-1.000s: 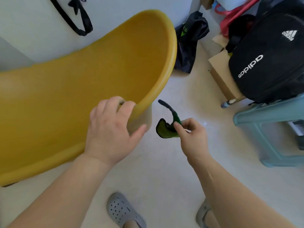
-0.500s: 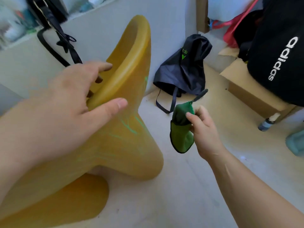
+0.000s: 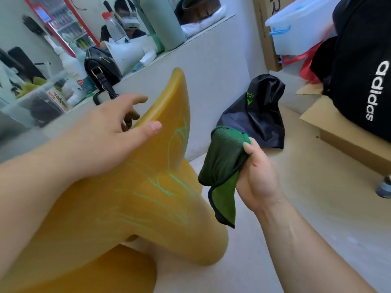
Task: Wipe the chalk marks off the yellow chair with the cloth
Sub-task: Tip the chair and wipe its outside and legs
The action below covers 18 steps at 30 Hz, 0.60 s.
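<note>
The yellow chair (image 3: 131, 212) fills the lower left, seen from behind and the side. Green chalk marks (image 3: 169, 182) run over the outside of its back and down toward the base. My left hand (image 3: 110, 136) grips the rim of the backrest, thumb on the outer face and fingers curled over the inside. My right hand (image 3: 257, 176) holds a bunched green cloth (image 3: 224, 166) just right of the chair back, a short gap from the marks. One corner of the cloth hangs down.
A low white wall (image 3: 211, 66) with a ledge of bottles and a black handbag (image 3: 101, 68) stands behind the chair. A dark bag (image 3: 258, 111) lies on the floor by the wall. A cardboard box (image 3: 347, 138) and a black backpack (image 3: 364, 66) stand at right.
The view has swung from above the seat round to the chair's back, showing the chalk marks. My right hand has gathered the dangling cloth into a bunch and brought it closer to the chair.
</note>
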Tool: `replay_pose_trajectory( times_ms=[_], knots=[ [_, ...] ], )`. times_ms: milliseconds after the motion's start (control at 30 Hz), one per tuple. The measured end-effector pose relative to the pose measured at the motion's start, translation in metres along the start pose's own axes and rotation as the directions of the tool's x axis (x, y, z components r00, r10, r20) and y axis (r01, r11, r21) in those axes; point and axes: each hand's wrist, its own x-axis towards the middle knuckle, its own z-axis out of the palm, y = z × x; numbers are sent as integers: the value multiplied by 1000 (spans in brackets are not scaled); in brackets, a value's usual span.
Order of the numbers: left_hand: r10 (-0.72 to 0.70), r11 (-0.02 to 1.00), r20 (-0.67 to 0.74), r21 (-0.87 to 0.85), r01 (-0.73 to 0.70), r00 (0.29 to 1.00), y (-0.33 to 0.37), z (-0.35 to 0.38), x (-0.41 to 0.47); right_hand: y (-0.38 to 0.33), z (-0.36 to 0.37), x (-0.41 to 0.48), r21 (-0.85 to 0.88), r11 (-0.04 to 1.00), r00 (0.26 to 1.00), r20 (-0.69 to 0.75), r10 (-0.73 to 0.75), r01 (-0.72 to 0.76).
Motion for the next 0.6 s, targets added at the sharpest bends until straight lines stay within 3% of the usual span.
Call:
replay_pose_trajectory(
  times_ms=[200, 300, 467, 600],
  knots=[
    [-18, 1000, 33, 14, 18, 999, 24, 13, 27, 4, 22, 17, 133, 990, 994, -93, 65, -52],
    [-47, 992, 60, -112, 53, 997, 23, 12, 29, 7, 34, 19, 215, 975, 996, -61, 70, -55],
    [-59, 968, 76, -241, 75, 995, 27, 13, 26, 12, 42, 27, 483, 858, 973, 217, 75, -174],
    [-64, 947, 67, -311, 82, 996, 27, 13, 25, 27, 47, 39, 384, 908, 945, 325, 37, -168]
  ],
)
